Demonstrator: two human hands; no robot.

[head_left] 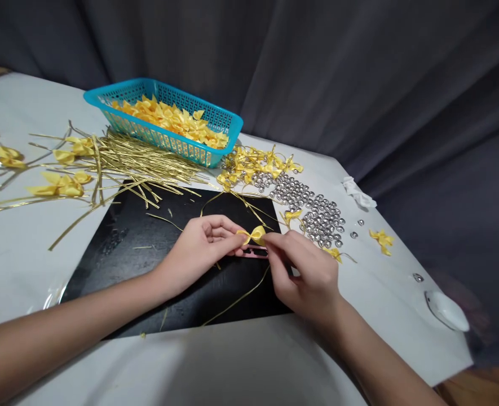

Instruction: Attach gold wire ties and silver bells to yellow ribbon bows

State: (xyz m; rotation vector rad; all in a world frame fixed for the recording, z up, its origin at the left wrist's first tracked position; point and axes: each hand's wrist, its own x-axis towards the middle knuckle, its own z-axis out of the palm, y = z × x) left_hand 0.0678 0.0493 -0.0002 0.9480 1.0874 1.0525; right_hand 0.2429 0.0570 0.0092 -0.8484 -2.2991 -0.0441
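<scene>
A small yellow ribbon bow (256, 234) is stretched between my two hands above the black mat. My left hand (215, 237) pinches its left end between thumb and fingers. On the other side, the fingertips of my right hand (302, 265) are closed on its right edge. Directly below the bow is a pink slotted object (255, 252), partly covered by my fingers; I cannot tell whether it is held or lies on the mat. A thin gold cord (241, 298) curves across the black mat (181, 304) below my hands.
A blue basket (168, 138) of yellow bows stands at the back, with gold ties (143, 160) heaped in front. Silver beads (321, 217) and tied bows (270, 162) lie to the right. A white computer mouse (447, 310) sits near the table's right edge.
</scene>
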